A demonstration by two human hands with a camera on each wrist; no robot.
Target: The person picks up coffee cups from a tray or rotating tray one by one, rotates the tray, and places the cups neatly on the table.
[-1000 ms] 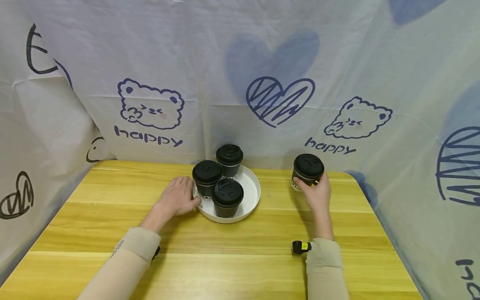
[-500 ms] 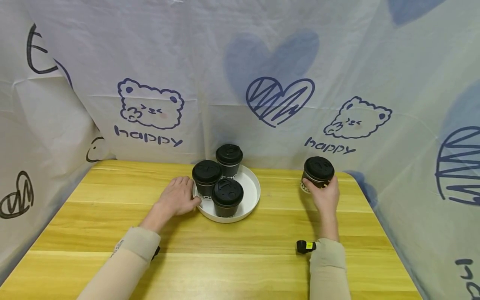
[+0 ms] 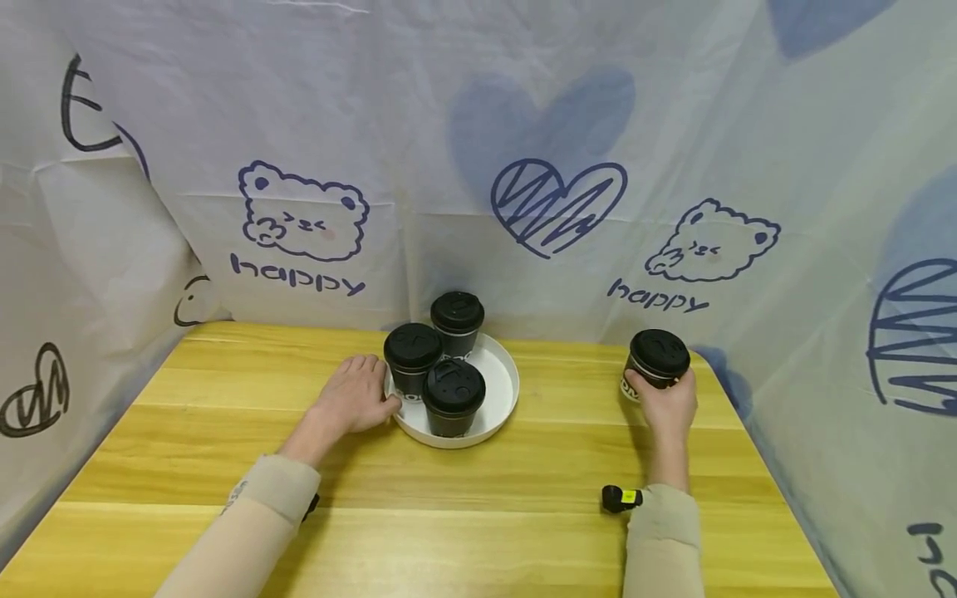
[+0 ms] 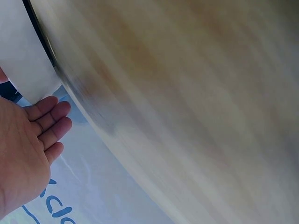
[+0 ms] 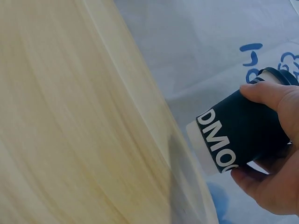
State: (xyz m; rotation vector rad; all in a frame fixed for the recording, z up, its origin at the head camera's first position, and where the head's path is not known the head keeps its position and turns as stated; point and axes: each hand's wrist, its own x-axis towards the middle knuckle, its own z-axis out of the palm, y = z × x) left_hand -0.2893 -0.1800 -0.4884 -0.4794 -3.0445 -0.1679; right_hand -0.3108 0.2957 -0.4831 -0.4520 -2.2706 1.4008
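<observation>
In the head view my right hand (image 3: 670, 405) grips a black paper coffee cup (image 3: 649, 375) with a black lid at the table's back right. The right wrist view shows thumb and fingers around the cup's dark sleeve (image 5: 243, 128), which bears white letters; its base looks raised off the table. My left hand (image 3: 355, 397) rests against the left rim of a round white tray (image 3: 503, 390), fingers loosely extended, thumb at the edge. Three similar lidded cups stand on that tray: a back one (image 3: 458, 320), a left one (image 3: 411, 353) and a front one (image 3: 453, 394).
A wooden table (image 3: 463, 531) carries everything. Its back edge meets a white cloth (image 3: 419, 124) printed with hearts and bears, which also hangs at both sides. A small black device with a yellow mark (image 3: 620, 498) sits by my right cuff.
My right hand has carried its cup to the right and a little nearer to me. The left hand, the tray and its cups have kept their places; the head view has tilted slightly.
</observation>
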